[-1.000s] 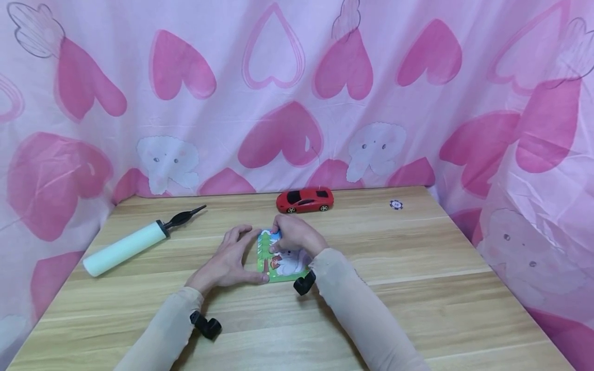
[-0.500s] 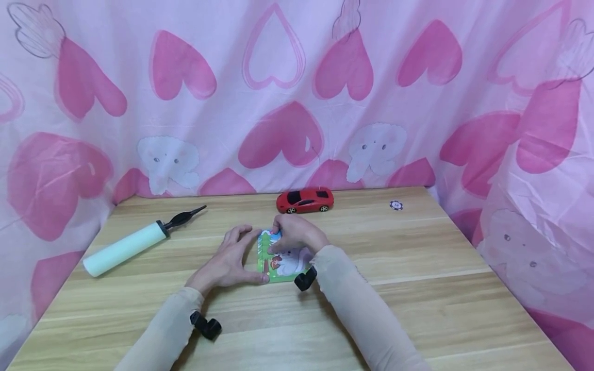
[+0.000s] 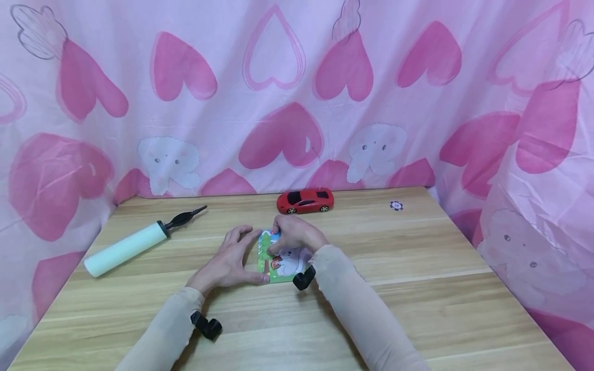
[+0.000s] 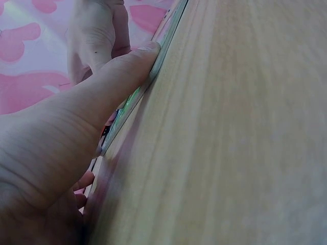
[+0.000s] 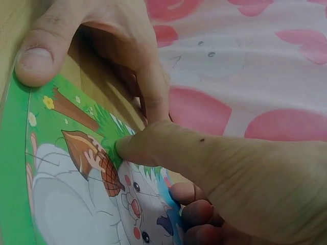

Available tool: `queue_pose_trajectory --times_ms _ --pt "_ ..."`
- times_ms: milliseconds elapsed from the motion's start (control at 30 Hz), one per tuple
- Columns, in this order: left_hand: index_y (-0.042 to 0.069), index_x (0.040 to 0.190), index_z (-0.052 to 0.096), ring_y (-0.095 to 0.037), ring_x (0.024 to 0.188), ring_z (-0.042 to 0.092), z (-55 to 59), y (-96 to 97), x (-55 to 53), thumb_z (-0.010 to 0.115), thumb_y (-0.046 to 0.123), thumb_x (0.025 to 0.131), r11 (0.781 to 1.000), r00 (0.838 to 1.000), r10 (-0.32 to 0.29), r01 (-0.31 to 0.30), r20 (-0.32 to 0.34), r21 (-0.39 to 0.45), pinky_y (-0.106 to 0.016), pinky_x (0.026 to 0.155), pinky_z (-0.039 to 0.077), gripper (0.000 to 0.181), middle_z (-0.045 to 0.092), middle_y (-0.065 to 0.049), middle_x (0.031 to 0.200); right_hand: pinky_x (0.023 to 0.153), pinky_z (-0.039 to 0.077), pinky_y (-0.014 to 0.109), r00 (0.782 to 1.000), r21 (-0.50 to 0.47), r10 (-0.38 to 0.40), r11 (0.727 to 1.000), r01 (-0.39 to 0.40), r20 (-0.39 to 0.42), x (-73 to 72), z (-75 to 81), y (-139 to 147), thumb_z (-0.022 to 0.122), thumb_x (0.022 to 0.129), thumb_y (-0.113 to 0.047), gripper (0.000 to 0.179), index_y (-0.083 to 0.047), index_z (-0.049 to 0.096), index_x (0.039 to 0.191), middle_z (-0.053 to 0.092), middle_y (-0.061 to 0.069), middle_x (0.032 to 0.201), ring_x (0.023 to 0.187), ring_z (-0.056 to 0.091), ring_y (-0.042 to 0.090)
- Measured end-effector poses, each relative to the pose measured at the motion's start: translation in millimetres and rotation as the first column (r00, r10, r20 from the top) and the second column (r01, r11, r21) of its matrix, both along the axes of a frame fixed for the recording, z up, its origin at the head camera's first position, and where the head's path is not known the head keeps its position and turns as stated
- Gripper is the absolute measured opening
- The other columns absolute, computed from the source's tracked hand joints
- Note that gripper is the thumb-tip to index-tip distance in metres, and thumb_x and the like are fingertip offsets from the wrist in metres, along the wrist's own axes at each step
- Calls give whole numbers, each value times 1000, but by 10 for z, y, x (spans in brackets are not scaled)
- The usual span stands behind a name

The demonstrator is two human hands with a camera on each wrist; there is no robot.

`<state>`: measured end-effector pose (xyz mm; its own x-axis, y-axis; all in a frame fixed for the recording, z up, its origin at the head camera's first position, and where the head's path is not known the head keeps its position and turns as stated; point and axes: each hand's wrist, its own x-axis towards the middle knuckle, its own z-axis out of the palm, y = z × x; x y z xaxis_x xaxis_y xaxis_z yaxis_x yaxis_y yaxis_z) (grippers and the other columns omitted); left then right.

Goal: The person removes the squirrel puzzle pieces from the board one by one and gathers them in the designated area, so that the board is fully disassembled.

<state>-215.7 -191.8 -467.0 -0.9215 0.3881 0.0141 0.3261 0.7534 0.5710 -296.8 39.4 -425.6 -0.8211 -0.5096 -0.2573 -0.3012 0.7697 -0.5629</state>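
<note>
A small flat picture puzzle [image 3: 290,265] lies on the wooden table, printed with a white cartoon animal and green grass; thin seams cross it in the right wrist view. My left hand [image 3: 228,262] spans its left side, thumb [image 5: 37,66] resting on the near left corner and the other fingers stretched toward the far left corner. My right hand [image 3: 299,234] reaches over the far part of the picture. Its thumb [image 5: 134,147] presses the printed face, while its fingers [image 5: 196,212] curl at the far edge. The palm hides part of the picture.
Behind the hands stands a red toy car [image 3: 305,201]. To the left lies a pale green hand pump [image 3: 127,249] with a black nozzle. A small round chip [image 3: 396,205] sits at the back right. A pink heart-print curtain [image 3: 278,134] borders the table [image 3: 417,309].
</note>
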Motion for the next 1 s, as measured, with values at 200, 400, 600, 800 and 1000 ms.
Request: queue_pose_trajectory --times_ms 200,400,600,800,1000 --pt "15 175 35 -45 165 20 -21 -1 -4 94 71 76 1000 1000 -2 2 1 1 -75 131 28 129 23 -21 178 86 56 32 1000 -15 -3 1000 3 -8 8 -33 2 97 86 -34 44 -16 67 113 69 0 108 99 64 18" --pt "15 175 35 -46 165 20 -23 -10 -2 94 71 76 1000 1000 -3 3 -1 2 -76 130 28 129 23 -21 178 91 57 33 999 -27 1 1000 -2 -35 16 -56 15 98 86 -34 47 -17 67 117 68 -1 111 102 64 18" --pt "16 176 35 -46 165 21 -19 -5 -8 94 73 75 1000 1000 0 0 -4 -1 -76 130 30 129 23 -20 179 89 58 32 999 -21 -4 1000 3 -49 14 -46 6 98 85 -35 47 -17 67 115 69 0 110 102 65 18" --pt "15 175 35 -45 165 22 -21 -2 -8 94 73 75 1000 1000 -3 3 -8 1 -75 131 29 130 24 -21 178 85 57 31 998 -26 1 1000 -2 -58 12 -57 -3 99 84 -33 46 -17 67 112 70 0 107 98 65 17" --pt "15 175 35 -44 165 22 -28 -8 -11 94 72 75 1000 1000 0 0 -7 3 -74 131 29 129 24 -20 178 87 57 32 999 -30 -3 1000 1 -48 -5 -80 -11 98 83 -33 45 -17 66 111 69 0 107 99 65 18"
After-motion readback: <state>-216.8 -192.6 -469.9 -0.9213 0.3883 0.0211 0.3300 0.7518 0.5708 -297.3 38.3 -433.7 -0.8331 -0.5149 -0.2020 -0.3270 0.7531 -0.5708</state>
